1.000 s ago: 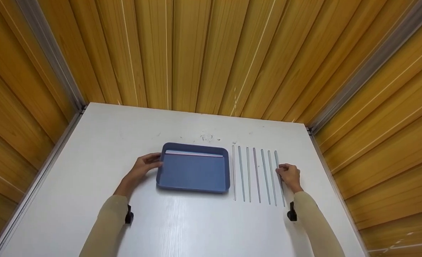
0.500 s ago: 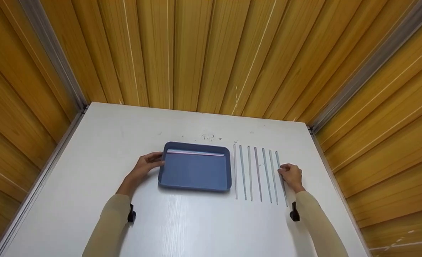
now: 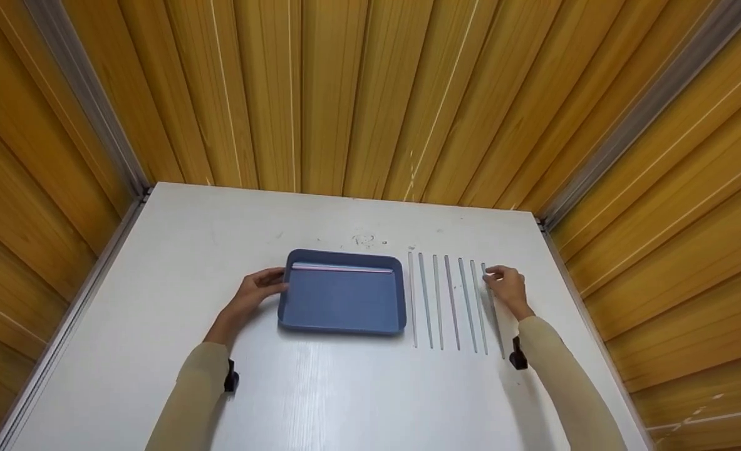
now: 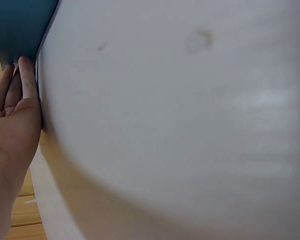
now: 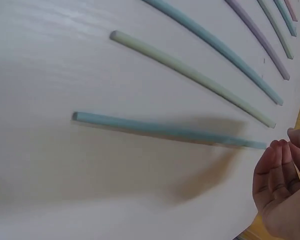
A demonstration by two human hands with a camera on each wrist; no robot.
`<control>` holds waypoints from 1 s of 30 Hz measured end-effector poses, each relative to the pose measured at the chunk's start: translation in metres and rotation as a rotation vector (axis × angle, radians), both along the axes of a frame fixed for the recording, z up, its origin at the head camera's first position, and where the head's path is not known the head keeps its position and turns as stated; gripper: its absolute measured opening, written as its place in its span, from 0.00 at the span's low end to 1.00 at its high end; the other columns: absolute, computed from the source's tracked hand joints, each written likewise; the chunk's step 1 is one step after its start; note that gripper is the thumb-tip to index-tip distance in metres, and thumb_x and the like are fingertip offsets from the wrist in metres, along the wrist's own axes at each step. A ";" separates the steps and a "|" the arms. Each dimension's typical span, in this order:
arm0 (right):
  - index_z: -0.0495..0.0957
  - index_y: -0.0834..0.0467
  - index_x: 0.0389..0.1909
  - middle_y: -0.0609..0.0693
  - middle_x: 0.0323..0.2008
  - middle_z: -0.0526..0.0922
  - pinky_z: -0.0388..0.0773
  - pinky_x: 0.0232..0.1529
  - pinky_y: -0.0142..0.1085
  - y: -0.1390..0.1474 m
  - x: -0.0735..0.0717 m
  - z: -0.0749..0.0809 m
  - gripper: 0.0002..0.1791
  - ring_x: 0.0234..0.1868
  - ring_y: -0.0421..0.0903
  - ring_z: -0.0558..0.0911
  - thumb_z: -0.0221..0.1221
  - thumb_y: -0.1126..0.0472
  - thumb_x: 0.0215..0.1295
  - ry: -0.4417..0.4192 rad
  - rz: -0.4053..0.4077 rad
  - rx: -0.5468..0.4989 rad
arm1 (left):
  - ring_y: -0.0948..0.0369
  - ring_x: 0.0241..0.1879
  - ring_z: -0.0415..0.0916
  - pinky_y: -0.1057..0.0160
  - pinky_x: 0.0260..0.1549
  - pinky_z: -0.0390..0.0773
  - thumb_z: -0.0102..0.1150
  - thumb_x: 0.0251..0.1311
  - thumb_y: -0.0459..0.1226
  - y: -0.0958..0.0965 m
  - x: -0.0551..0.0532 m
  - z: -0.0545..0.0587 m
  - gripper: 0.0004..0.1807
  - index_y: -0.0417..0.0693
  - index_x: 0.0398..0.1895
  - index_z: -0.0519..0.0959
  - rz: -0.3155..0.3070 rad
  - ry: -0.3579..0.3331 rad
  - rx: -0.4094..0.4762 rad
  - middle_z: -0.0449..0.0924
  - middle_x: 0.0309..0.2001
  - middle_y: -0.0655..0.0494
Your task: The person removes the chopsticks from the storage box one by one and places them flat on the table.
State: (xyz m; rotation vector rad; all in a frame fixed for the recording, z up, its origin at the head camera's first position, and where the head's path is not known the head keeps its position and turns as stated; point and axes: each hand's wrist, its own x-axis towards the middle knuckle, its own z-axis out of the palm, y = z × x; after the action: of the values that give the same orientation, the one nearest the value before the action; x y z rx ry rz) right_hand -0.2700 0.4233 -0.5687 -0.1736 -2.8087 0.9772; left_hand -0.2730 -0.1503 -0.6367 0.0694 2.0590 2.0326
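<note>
My left hand (image 3: 251, 294) is at the left wall of a blue rectangular tray (image 3: 345, 329). In the left wrist view, its nearly straight fingertips (image 4: 26, 67) touch the tray's outer side (image 4: 22, 30). Pastel straws (image 3: 342, 269) lie along the tray's far inner wall. My right hand (image 3: 507, 288) is by the far end of the rightmost blue straw (image 3: 495, 316). The right wrist view shows the fingers loosely bent beside that straw's (image 5: 140, 125) tip, with a small gap between thumb and fingertips.
Several more straws lie side by side right of the tray, among them a pale green one (image 5: 190, 77) and a purple one (image 5: 260, 37). Wood-patterned walls (image 3: 332, 94) border the white table (image 3: 320, 401) at the back and sides.
My right hand has moved up along the rightmost blue straw toward its far end; that straw now slants a little more. My left hand stays at the tray.
</note>
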 end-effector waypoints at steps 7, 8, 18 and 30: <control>0.84 0.73 0.47 0.68 0.38 0.87 0.72 0.27 0.22 -0.031 -0.018 0.013 0.12 0.27 0.39 0.84 0.63 0.68 0.68 0.041 0.080 -0.050 | 0.46 0.72 0.69 0.76 0.53 0.78 0.71 0.62 0.35 0.000 0.000 -0.001 0.32 0.37 0.69 0.73 0.017 -0.022 0.020 0.74 0.69 0.38; 0.84 0.73 0.46 0.68 0.37 0.87 0.72 0.27 0.22 -0.036 -0.020 0.014 0.12 0.27 0.37 0.83 0.63 0.68 0.68 0.046 0.094 -0.055 | 0.47 0.72 0.70 0.76 0.53 0.78 0.71 0.62 0.35 0.000 -0.001 -0.001 0.32 0.38 0.69 0.73 0.021 -0.026 0.019 0.74 0.69 0.38; 0.86 0.70 0.42 0.65 0.34 0.88 0.74 0.29 0.23 -0.084 -0.034 0.017 0.08 0.32 0.53 0.87 0.64 0.69 0.65 0.099 0.228 -0.068 | 0.50 0.68 0.74 0.74 0.53 0.80 0.70 0.62 0.34 0.002 0.003 0.001 0.32 0.38 0.69 0.73 0.028 -0.028 -0.009 0.75 0.68 0.38; 0.86 0.70 0.41 0.64 0.32 0.89 0.73 0.25 0.21 -0.147 -0.039 0.022 0.08 0.27 0.44 0.85 0.66 0.69 0.64 0.074 0.378 -0.137 | 0.48 0.70 0.73 0.72 0.55 0.79 0.68 0.64 0.33 0.001 0.003 0.001 0.30 0.39 0.70 0.73 0.014 -0.025 -0.010 0.75 0.69 0.39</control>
State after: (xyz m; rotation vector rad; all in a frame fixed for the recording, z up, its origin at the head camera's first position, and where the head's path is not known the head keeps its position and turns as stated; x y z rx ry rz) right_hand -0.3092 0.2761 -0.5471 0.3846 -2.7612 1.2234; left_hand -0.2700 -0.1497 -0.6357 0.0275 2.0609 2.0207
